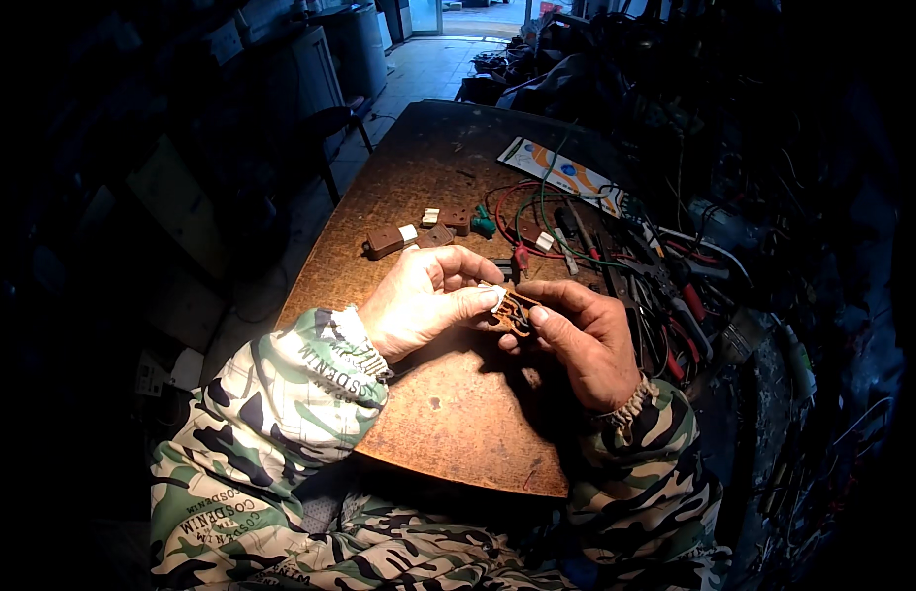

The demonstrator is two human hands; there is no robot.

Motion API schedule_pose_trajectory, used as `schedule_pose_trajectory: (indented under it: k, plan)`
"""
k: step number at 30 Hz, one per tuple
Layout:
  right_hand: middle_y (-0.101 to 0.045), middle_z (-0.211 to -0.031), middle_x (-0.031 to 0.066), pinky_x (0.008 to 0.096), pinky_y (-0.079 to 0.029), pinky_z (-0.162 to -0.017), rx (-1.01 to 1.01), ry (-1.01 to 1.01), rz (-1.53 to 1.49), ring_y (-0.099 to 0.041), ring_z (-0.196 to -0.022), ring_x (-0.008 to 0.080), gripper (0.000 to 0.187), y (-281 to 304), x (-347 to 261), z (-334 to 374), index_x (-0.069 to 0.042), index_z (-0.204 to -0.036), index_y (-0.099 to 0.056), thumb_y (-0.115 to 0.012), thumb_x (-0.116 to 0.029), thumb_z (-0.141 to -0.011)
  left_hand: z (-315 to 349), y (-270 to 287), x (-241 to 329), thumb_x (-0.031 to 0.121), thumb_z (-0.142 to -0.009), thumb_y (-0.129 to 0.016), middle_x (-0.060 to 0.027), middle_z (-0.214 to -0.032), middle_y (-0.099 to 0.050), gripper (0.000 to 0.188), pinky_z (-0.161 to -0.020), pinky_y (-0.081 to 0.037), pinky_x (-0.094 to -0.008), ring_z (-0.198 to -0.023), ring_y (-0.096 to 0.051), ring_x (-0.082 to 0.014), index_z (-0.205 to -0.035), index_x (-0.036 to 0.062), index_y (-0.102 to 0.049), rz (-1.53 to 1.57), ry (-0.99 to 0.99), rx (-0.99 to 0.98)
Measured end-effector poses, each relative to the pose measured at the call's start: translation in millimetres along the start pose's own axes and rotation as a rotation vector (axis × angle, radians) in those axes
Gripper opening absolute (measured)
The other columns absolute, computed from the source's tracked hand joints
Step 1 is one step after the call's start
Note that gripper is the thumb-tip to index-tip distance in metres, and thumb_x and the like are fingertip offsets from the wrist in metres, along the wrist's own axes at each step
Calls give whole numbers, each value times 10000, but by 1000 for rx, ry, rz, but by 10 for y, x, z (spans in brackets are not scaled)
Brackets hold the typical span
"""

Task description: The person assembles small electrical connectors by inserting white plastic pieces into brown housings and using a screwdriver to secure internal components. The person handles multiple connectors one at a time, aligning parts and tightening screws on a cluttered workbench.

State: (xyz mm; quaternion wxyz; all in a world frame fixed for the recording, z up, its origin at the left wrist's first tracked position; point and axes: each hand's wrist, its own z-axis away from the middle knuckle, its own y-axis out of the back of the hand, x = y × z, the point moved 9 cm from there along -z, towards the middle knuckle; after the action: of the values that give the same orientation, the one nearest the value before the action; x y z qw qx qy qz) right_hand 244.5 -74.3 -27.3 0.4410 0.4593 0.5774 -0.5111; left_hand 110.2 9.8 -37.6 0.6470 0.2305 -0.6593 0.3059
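Above the near half of the worn brown table [448,414], both hands hold a small opened brown plastic housing [514,312]. Slots and thin inner parts show in its open side. My left hand [419,303] pinches its left end, thumb on a white piece [498,296] there. On the opposite end, the thumb and fingers of my right hand [594,345] are closed. The housing's underside is hidden by my fingers. Beyond my left hand lie similar brown blocks with white ends, one [384,242] at the left and another [454,221] farther back.
Red and green test leads [497,209] with a green clip [483,222] and a red clip [520,258] lie beyond my hands. Pliers and other hand tools [665,286] crowd the right side. A printed white-and-orange box [561,175] rests at the back right. A dark stool [330,123] stands left of the table.
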Motion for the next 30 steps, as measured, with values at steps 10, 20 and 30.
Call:
schedule_pose_trajectory:
  k: [10,20,30]
  plan:
    - [-716,-1138,177,325,-588,-909,87,200,251,-713,-1043,211,459,-18,-76,20,85,-1285,-596,-776,-51,-886,0,21,-3,130,-945,-756,-87,-980,-735,307,-746,-591,-237,-830,-705,-122,-1185,-28,-649,44,60,33]
    - [-748,-1078,186,305,-604,-831,143,284,446,-745,-969,202,376,23,-73,36,80,-1221,-660,-764,-52,-884,1,17,-56,135,-951,-750,-87,-1025,-728,312,-774,-602,-248,-885,-707,-127,-1188,-37,-643,79,65,6]
    - [-747,-1088,207,314,-608,-832,148,290,405,-748,-973,220,386,18,-75,43,92,-1232,-654,-761,-58,-893,-2,14,-63,149,-955,-749,-87,-1037,-722,327,-782,-599,-251,-898,-702,-129,-1196,-37,-630,90,81,-14]
